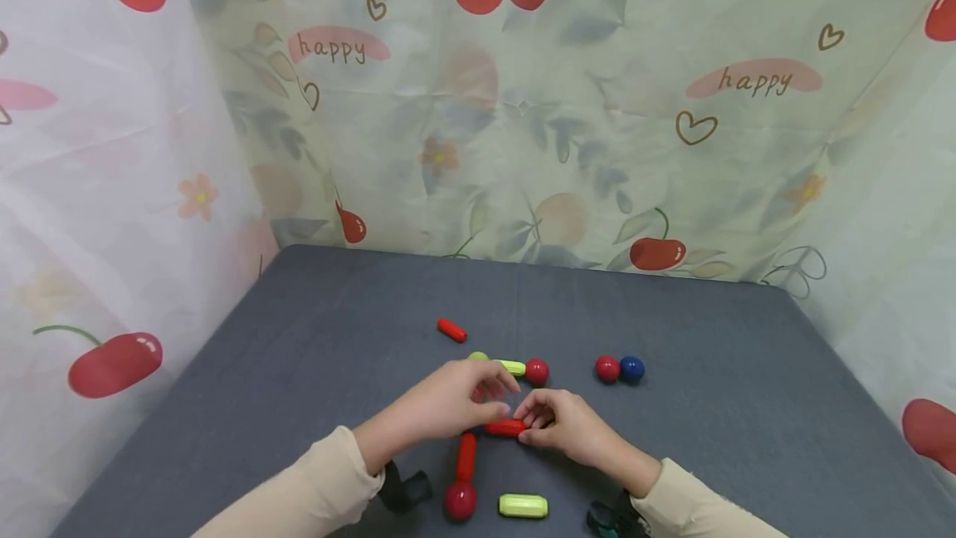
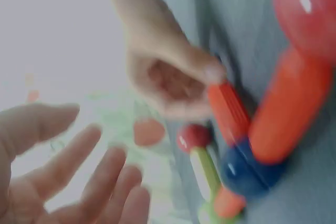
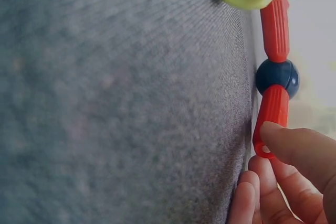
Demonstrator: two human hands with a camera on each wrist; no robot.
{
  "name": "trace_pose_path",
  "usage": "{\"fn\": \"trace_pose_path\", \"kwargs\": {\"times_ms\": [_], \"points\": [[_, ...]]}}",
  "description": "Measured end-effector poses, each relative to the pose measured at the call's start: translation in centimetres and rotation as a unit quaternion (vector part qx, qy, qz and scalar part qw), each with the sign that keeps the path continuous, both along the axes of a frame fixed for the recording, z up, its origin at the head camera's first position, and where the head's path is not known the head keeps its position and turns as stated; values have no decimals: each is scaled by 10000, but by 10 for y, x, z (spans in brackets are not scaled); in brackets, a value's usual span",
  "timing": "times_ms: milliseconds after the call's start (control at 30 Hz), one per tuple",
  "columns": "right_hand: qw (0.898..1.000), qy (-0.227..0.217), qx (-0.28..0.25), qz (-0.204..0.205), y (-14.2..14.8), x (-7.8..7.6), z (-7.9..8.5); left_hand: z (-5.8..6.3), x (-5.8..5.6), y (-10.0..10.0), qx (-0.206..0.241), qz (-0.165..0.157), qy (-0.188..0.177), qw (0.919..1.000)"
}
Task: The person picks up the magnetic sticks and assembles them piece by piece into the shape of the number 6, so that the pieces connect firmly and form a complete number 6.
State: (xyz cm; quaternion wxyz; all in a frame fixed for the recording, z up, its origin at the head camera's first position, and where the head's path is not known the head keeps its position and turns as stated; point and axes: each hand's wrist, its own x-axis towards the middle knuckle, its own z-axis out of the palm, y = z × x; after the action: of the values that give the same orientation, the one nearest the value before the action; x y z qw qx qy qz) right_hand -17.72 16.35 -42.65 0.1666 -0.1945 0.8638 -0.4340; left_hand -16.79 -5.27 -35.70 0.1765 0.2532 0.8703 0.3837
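My right hand (image 1: 563,426) pinches the end of a short red rod (image 1: 505,427) between thumb and fingers. That rod's other end meets a dark blue ball (image 2: 251,169). From the same ball a second red rod (image 1: 466,457) runs toward the front, ending at a red ball (image 1: 460,501). My left hand (image 1: 456,393) hovers just above and left of the joint, its fingers spread with nothing in them in the left wrist view. Behind it, partly covered, a yellow-green rod (image 1: 512,367) links a yellow-green ball (image 1: 478,355) and another red ball (image 1: 536,371).
A loose yellow-green rod (image 1: 523,506) lies near the front, beside the front red ball. Farther back lies a loose red rod (image 1: 451,330). To the right, a red ball (image 1: 607,369) and a blue ball (image 1: 632,369) sit side by side. Patterned cloth (image 1: 523,148) surrounds the grey table (image 1: 358,305).
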Motion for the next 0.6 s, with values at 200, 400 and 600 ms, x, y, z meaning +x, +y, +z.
{"fn": "trace_pose_path", "kwargs": {"times_ms": [200, 400, 600], "points": [[9999, -99, 11, -109, -1, 1, 0, -17, -14, -18, 252, 1195, -67, 9925], [9997, -158, 44, -153, -1, 0, 1, -43, -18, -25, 555, 1357, -875, 9853], [9998, -136, 76, -147, -2, 1, 1, -57, -19, -26, 881, 1424, -1565, 9734]]}}
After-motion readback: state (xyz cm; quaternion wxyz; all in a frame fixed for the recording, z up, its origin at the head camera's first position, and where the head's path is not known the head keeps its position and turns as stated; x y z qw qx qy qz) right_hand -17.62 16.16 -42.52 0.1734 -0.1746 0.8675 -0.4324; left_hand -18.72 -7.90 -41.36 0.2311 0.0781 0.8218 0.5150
